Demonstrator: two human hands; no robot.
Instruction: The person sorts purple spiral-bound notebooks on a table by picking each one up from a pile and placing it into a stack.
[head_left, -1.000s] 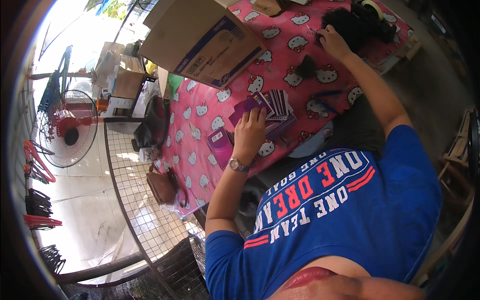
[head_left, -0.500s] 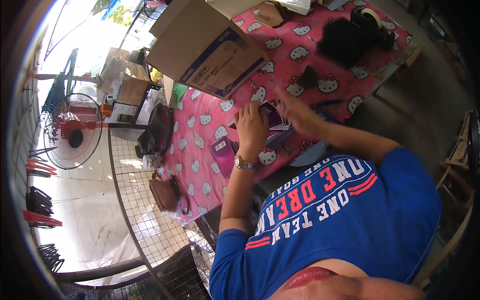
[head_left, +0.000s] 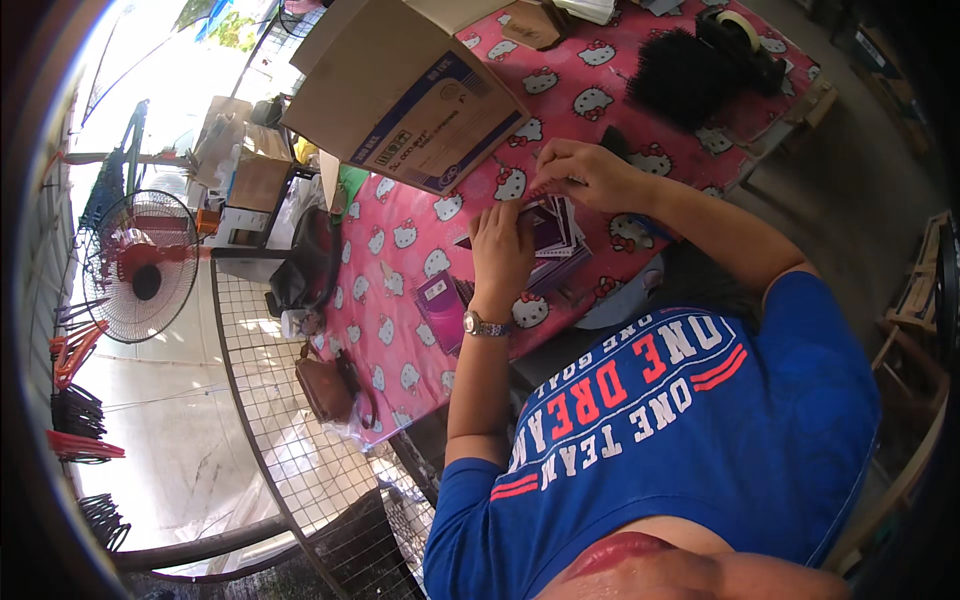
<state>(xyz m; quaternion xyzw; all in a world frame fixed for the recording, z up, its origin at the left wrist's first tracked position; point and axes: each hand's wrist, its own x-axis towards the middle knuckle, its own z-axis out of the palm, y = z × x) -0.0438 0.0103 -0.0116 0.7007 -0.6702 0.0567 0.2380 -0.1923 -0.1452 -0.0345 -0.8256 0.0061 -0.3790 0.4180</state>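
My left hand (head_left: 502, 243) lies over the left side of a pile of flat purple pieces with white edges (head_left: 553, 238), its fingers bent onto the top one. Whether these are cards, folders or flattened boxes I cannot make out. Just beyond the pile, my right hand (head_left: 590, 176) is raised with thumb and fingertips pinched together. Anything in that pinch is too small to name. A separate purple flat piece with a pale label (head_left: 439, 308) rests on the table, left of my left wrist.
An open cardboard box (head_left: 435, 125) stands beyond my hands on the pink patterned tablecloth (head_left: 400, 345). At the far right are a black bristly object (head_left: 680, 75) and a tape roll (head_left: 740, 30). A brown bag (head_left: 325, 387) sits by the left edge, near a fan (head_left: 140, 265).
My right hand has moved up and left from beside the pile, and its fingers have come together in a pinch. The left hand stays on the pile.
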